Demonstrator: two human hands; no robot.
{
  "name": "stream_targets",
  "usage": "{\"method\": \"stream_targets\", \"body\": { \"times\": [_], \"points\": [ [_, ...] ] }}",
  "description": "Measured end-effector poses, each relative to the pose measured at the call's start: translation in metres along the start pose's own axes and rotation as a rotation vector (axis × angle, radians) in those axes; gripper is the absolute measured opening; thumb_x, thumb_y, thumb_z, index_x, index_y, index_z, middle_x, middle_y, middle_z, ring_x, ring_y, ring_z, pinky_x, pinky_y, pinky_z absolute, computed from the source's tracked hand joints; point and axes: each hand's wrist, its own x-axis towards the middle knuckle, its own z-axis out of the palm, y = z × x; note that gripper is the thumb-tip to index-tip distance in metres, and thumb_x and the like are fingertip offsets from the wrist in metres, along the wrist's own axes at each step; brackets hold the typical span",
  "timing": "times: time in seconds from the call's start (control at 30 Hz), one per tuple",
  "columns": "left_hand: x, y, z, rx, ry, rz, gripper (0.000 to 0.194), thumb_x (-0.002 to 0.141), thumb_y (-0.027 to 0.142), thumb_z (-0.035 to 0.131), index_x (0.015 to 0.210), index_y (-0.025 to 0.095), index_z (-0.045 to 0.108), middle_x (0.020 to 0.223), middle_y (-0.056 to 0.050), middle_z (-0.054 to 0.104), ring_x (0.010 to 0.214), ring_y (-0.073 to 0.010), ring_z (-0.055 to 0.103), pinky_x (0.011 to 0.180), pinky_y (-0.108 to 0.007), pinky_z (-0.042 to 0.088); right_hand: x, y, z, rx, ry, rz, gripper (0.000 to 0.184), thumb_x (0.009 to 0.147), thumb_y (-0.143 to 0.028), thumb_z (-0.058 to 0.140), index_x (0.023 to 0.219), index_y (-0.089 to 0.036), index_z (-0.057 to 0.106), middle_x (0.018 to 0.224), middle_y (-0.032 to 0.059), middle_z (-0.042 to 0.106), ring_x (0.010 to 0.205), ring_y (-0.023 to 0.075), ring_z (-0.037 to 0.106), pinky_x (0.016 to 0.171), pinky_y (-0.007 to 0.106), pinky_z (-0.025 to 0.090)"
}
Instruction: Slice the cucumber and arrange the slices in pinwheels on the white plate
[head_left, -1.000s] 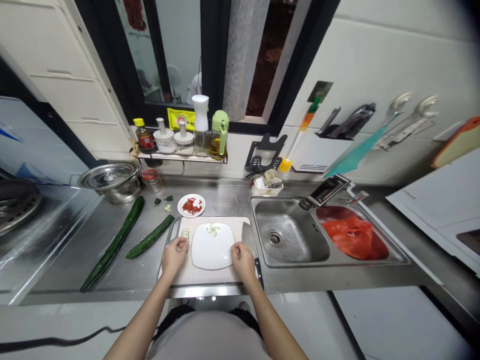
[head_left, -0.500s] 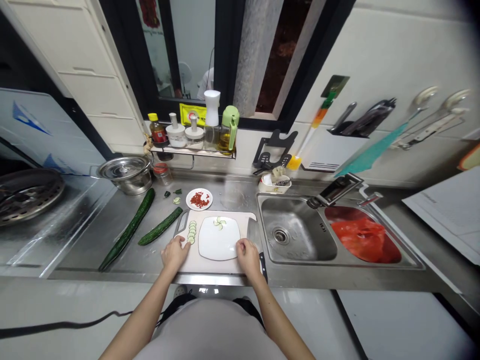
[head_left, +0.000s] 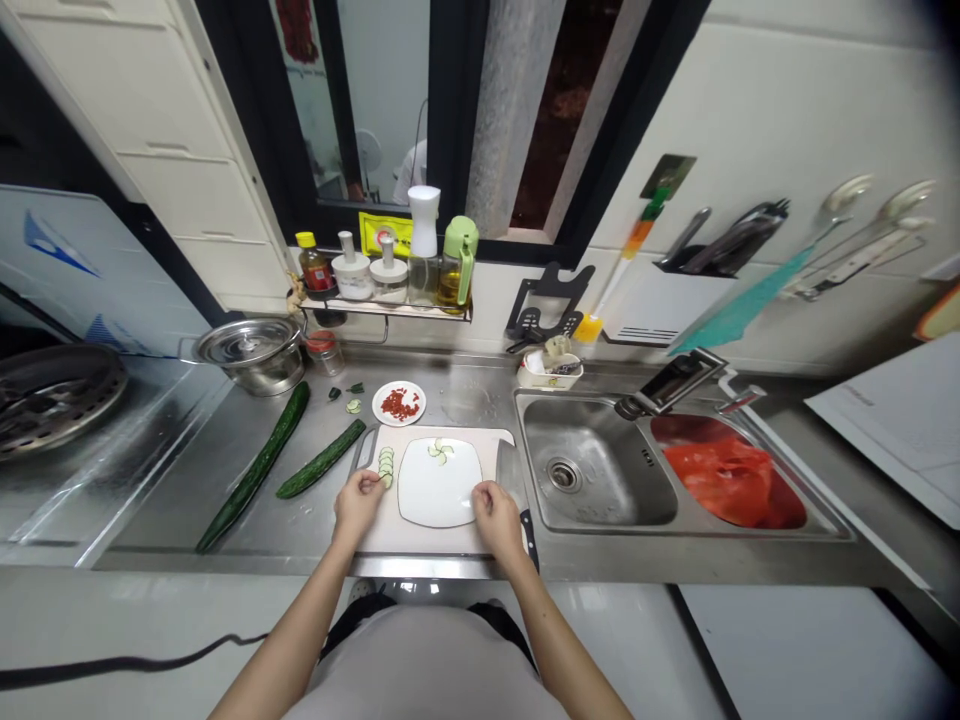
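A white squarish plate (head_left: 441,500) lies on a pale cutting board (head_left: 390,538), with a few thin cucumber slices (head_left: 439,453) fanned out near its far edge. To its left runs a row of overlapping cucumber slices (head_left: 385,462) on the board. My left hand (head_left: 355,505) is at the near end of that row, thumb and fingertips pinched on the nearest slice. At the plate's right edge, my right hand (head_left: 496,515) is closed with curled fingers; whatever they may hold is hidden. A knife (head_left: 508,470) lies along the board's right side, its black handle partly behind my right wrist.
Two cucumbers (head_left: 322,460) lie left of the board. Behind it sit a small plate of chopped red pieces (head_left: 400,420) and cucumber scraps (head_left: 353,406). A lidded steel pot (head_left: 262,372) stands back left. On the right is a double sink (head_left: 600,515) with a red bag (head_left: 724,480).
My left hand has moved slightly right and its fingers have come together at the nearest slice of the row. My right hand stays by the plate's edge. The view has shifted slightly.
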Motion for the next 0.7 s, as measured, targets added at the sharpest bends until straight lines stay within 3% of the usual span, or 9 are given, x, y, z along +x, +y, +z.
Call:
{"method": "stream_targets", "body": {
  "times": [0.13, 0.37, 0.5, 0.7],
  "points": [
    [0.003, 0.03, -0.001, -0.371, -0.152, 0.086, 0.04, 0.063, 0.049, 0.07, 0.084, 0.016, 0.063, 0.073, -0.003, 0.068, 0.07, -0.0156, 0.064, 0.07, -0.027, 0.05, 0.019, -0.028, -0.003, 0.107, -0.024, -0.075, 0.02, 0.085, -0.029, 0.047, 0.087, -0.02, 0.064, 0.075, 0.0024, 0.063, 0.076, 0.0176, 0.058, 0.07, 0.026, 0.042],
    [-0.01, 0.091, -0.01, -0.335, -0.321, 0.345, 0.037, 0.068, 0.043, 0.07, 0.093, 0.017, 0.062, 0.075, -0.002, 0.066, 0.073, -0.0144, 0.062, 0.072, -0.027, 0.05, 0.047, -0.079, -0.011, 0.286, -0.125, -0.257, 0.014, 0.085, -0.026, 0.057, 0.094, -0.02, 0.065, 0.094, 0.0036, 0.066, 0.092, 0.017, 0.058, 0.082, 0.028, 0.042],
    [-0.015, 0.102, -0.008, -0.257, -0.337, 0.393, 0.038, 0.071, 0.048, 0.068, 0.094, 0.018, 0.061, 0.078, -0.003, 0.066, 0.077, -0.0156, 0.063, 0.076, -0.028, 0.05, 0.048, -0.085, -0.012, 0.275, -0.167, -0.285, 0.007, 0.085, -0.022, 0.059, 0.087, -0.02, 0.065, 0.093, 0.0023, 0.065, 0.094, 0.0172, 0.056, 0.086, 0.029, 0.04],
    [-0.018, 0.097, 0.004, -0.304, -0.319, 0.346, 0.044, 0.066, 0.056, 0.067, 0.09, 0.019, 0.061, 0.078, -0.003, 0.065, 0.074, -0.0157, 0.06, 0.072, -0.028, 0.047, 0.043, -0.082, -0.016, 0.233, -0.137, -0.319, 0.008, 0.086, -0.017, 0.056, 0.083, -0.021, 0.062, 0.091, 0.0017, 0.063, 0.095, 0.017, 0.054, 0.085, 0.028, 0.039]
  ]
}}
